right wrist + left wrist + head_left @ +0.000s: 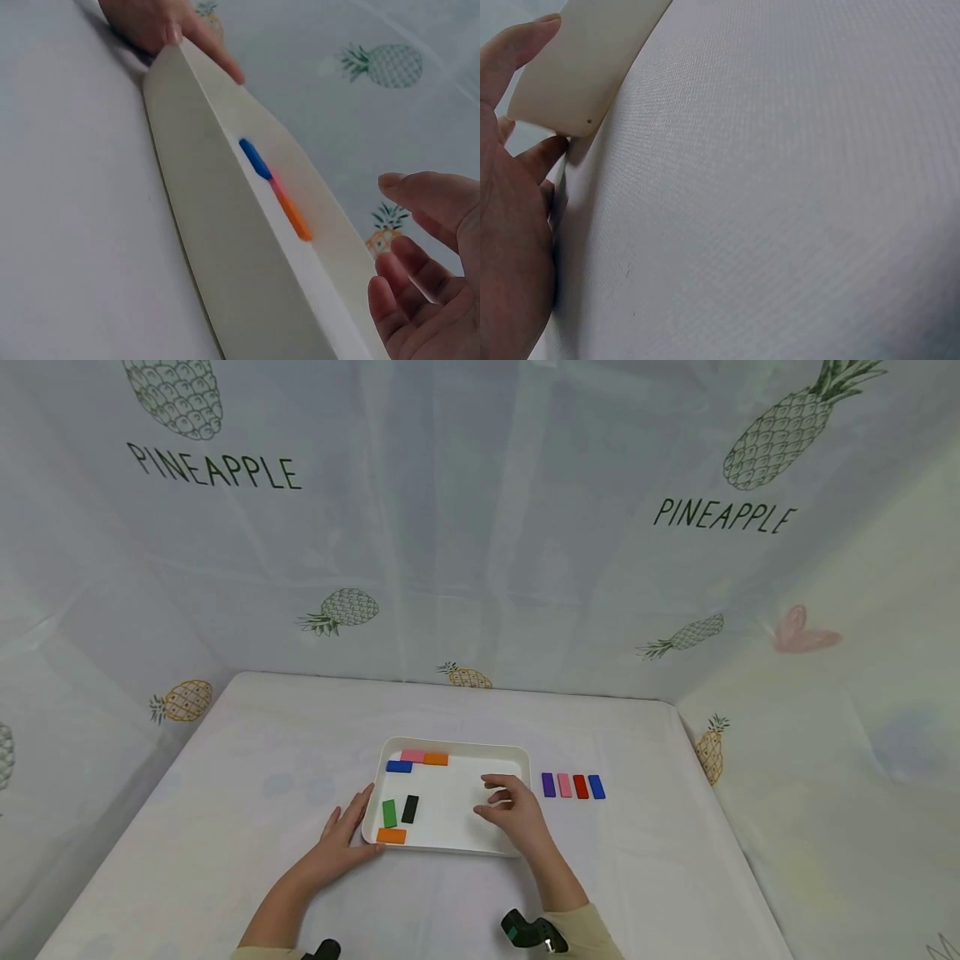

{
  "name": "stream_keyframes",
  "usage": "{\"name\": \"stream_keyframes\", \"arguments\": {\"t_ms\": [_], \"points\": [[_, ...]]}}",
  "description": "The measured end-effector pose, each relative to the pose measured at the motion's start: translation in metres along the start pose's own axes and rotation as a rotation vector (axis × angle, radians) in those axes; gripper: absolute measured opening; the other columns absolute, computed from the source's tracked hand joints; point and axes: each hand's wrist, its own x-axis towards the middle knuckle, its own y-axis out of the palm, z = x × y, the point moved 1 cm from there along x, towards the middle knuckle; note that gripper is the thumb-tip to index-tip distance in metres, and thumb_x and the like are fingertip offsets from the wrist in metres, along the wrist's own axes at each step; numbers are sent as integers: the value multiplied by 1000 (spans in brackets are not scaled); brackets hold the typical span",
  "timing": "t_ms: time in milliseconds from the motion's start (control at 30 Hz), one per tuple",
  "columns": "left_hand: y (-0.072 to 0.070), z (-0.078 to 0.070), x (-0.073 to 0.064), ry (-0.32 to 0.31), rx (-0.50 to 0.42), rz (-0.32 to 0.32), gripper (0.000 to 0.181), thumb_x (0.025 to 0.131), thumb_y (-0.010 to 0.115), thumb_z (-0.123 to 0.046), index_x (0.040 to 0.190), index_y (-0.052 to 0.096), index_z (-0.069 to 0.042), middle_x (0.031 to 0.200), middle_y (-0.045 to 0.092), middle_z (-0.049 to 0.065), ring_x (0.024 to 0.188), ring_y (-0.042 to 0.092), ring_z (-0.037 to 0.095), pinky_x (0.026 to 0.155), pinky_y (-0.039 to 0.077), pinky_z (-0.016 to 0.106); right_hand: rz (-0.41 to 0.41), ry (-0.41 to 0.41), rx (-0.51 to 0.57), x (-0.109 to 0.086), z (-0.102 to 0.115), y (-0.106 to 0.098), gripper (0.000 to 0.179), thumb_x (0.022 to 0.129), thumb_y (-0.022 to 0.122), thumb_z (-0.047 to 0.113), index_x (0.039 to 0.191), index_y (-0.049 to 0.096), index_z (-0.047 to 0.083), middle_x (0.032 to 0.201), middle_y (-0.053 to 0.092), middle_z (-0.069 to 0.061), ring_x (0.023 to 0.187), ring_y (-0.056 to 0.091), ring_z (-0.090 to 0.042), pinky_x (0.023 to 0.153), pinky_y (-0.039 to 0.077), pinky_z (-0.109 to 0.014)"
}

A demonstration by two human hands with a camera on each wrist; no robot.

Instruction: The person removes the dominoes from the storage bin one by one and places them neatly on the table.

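Note:
A shallow white tray [457, 797] lies on the table with small coloured blocks in it. My left hand [333, 847] rests against its near left corner, fingers stretched along the left wall and thumb at the front edge. In the left wrist view, the left hand's thumb [536, 37] shows beside the tray wall [592, 67]. Over the tray's right part hovers my right hand [517, 814], its fingers loosely bent with nothing between them. Near the back wall lie pink [413, 756], orange [437, 759] and blue [399, 767] blocks.
Green [389, 813], black [409, 809] and orange [392, 836] blocks lie in the tray's near left part. Right of the tray, purple [549, 785], pink [565, 786], red [581, 787] and blue [596, 787] blocks form a row. A pineapple-printed curtain [480, 527] hangs behind the table.

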Motion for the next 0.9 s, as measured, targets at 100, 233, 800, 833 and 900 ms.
{"name": "stream_keyframes", "arguments": {"t_ms": [100,233,800,833,900], "points": [[0,0,0,-5,-8,-2,104,78,77,-43,158,11,-26,161,18,11,148,-2,34,113,-11,59,25,-15,10,2,2,11,49,80,81,11,125,63,4,115,61,-17,92,58,-22,75,52,-21],[-1,1,0,-7,-15,-4,104,79,77,-43,158,11,-27,161,18,11,148,-3,35,113,-9,60,84,-32,-11,4,9,26,48,80,81,12,124,63,6,115,61,-14,91,57,-20,76,50,-22],[-1,0,-2,-23,-17,-14,106,76,78,-47,158,13,-27,161,17,12,146,-7,39,109,-5,68,172,-25,-42,14,20,76,43,80,81,10,120,66,8,108,63,-7,85,57,-16,73,52,-21],[-1,0,-2,-20,-16,-15,106,76,78,-48,158,13,-27,161,17,12,146,-6,39,109,-5,68,181,-29,-45,14,19,78,42,80,81,10,120,67,8,108,63,-6,85,57,-16,73,52,-21],[-1,0,-2,-18,-16,-13,106,75,78,-48,157,14,-27,161,17,12,146,-6,39,108,-5,69,205,-32,-49,15,18,83,42,80,81,10,119,67,9,106,64,-6,84,57,-16,72,51,-20]]}}
